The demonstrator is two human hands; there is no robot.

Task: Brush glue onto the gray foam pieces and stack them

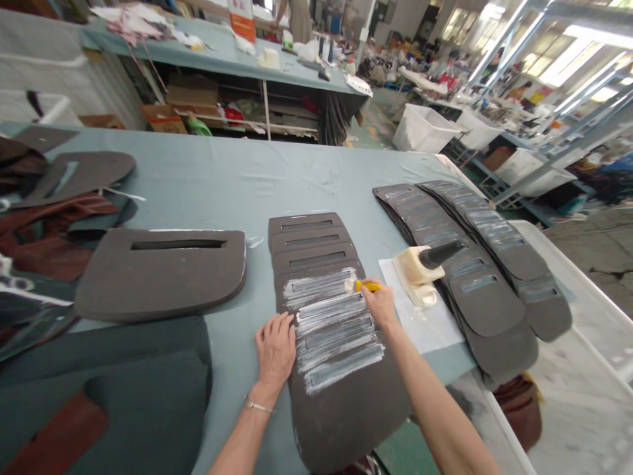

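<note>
Several dark grey slotted panels [346,415] lie overlapped in front of me, with white streaks of a glue-like coating around the lower slots. My right hand [380,305] grips a yellow-handled brush [368,285], its pale tip touching the streaked area at the right end of a slot. Flat beside the panels' left edge, my left hand [277,346] rests with its fingers stretched out, fingertips against the edge. A cream container [414,267] with a black spout-like part [442,253] sits on white paper [435,333] to the right.
Coated slotted panels [494,303] lie in overlapping rows at the right. A thick stack of grey panels [163,280] sits at the left, near dark green material [113,396] and brown pieces [59,244]. White bins [425,128] and another table [208,49] stand beyond.
</note>
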